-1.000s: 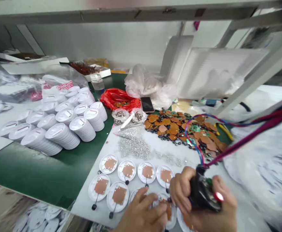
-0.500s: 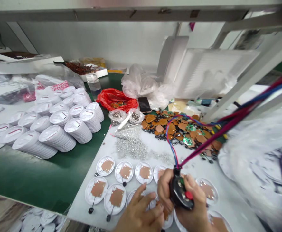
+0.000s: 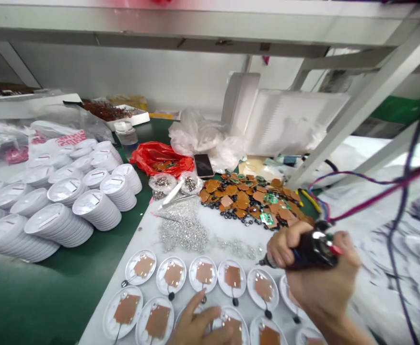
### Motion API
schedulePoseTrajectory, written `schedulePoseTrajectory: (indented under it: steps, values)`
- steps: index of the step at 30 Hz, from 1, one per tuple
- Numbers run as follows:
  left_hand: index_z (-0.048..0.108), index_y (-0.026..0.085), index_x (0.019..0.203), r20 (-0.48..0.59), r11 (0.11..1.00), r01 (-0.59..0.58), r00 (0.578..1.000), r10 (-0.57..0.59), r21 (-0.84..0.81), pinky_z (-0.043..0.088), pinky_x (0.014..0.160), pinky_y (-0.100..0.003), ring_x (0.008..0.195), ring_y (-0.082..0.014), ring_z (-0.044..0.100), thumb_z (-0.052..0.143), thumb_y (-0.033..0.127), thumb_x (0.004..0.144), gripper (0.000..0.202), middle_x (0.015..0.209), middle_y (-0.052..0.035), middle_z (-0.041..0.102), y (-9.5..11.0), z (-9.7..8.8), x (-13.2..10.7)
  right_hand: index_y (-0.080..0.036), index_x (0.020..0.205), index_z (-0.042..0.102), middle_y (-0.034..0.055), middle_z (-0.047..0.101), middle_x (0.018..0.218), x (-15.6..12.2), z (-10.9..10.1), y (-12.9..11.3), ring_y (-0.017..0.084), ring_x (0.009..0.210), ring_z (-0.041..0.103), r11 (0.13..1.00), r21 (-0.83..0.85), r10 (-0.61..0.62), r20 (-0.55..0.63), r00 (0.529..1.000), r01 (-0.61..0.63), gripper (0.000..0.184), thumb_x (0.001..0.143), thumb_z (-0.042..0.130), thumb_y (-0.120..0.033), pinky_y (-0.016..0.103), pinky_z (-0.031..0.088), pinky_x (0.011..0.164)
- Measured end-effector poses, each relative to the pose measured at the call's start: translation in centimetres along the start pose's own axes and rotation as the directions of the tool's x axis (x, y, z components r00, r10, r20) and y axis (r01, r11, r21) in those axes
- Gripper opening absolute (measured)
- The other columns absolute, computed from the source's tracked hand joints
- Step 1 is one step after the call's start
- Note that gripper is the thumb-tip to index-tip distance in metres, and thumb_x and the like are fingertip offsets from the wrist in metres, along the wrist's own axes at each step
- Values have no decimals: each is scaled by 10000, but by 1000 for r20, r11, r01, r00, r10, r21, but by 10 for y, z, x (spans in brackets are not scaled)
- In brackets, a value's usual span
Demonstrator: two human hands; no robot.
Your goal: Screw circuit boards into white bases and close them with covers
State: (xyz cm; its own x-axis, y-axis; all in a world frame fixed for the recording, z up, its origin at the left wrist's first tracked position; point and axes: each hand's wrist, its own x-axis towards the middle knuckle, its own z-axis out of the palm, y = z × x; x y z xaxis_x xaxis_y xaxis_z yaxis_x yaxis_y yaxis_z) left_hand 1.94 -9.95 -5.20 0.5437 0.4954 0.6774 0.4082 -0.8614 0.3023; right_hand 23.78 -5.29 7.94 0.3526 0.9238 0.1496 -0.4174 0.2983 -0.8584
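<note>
My right hand (image 3: 325, 282) grips a black electric screwdriver (image 3: 309, 251) with a red button and wires at its back end. The tool lies tilted, its bit pointing left above the white board, apart from the discs. At the bottom edge my left hand (image 3: 199, 328) has its fingers spread over the near row, partly covering a white round cover. Two rows of these covers each carry a brown circuit board (image 3: 232, 277), and several show a small black round part on a wire. A heap of small silvery screws (image 3: 183, 232) lies beyond the far row.
Stacks of white round covers (image 3: 97, 211) stand on the green table at left. Loose circuit boards with black parts (image 3: 246, 199) are piled behind the screws, near a phone (image 3: 203, 165), a red plastic bag (image 3: 159, 158) and tweezers (image 3: 177, 201). Cables hang at right beside a metal frame post (image 3: 361, 100).
My right hand has moved right and up, and the screwdriver has swung from upright over the discs to pointing left. My left hand sits lower in view. The camera view has shifted.
</note>
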Motion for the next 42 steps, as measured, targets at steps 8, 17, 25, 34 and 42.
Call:
schedulePoseTrajectory:
  steps: [8,17,25,34,42]
  values:
    - [683,256,1110,205,967,147,973,-104,-209,300,1098,-411,922,-173,662,479,157,1033,239,1002,35,759,-22,-33,75,-208,604,614,2,505,445,13,-4,46,140,395,461,999,-27,40,12,999,-40,511,865,539,-641,261,371,411]
    - [732,230,1066,384,921,342,888,-253,-185,421,853,-407,867,-224,602,648,114,928,199,890,-14,690,-34,-10,108,-212,603,622,-3,484,458,6,2,14,144,422,454,999,27,21,8,1000,-22,503,844,531,-643,284,390,442]
    - [764,226,878,404,907,330,891,-208,-262,396,902,-393,772,-168,626,805,138,841,104,786,31,715,-33,25,124,-219,602,628,1,469,454,-2,3,-7,155,428,462,997,65,38,-2,999,-38,547,861,473,-674,310,391,469]
    - [752,198,816,390,871,383,886,-252,-308,429,783,-324,769,-167,640,802,77,808,131,768,20,710,-31,25,113,-217,622,635,10,470,463,-16,0,-19,157,440,461,997,74,30,13,999,-31,582,868,453,-712,314,395,470]
    - [759,181,823,406,851,400,879,-250,-341,428,683,-284,746,-161,592,766,92,846,92,748,1,653,-21,19,108,-219,626,637,13,479,464,-24,1,-20,165,439,478,996,88,22,37,999,-26,565,869,456,-695,320,403,462]
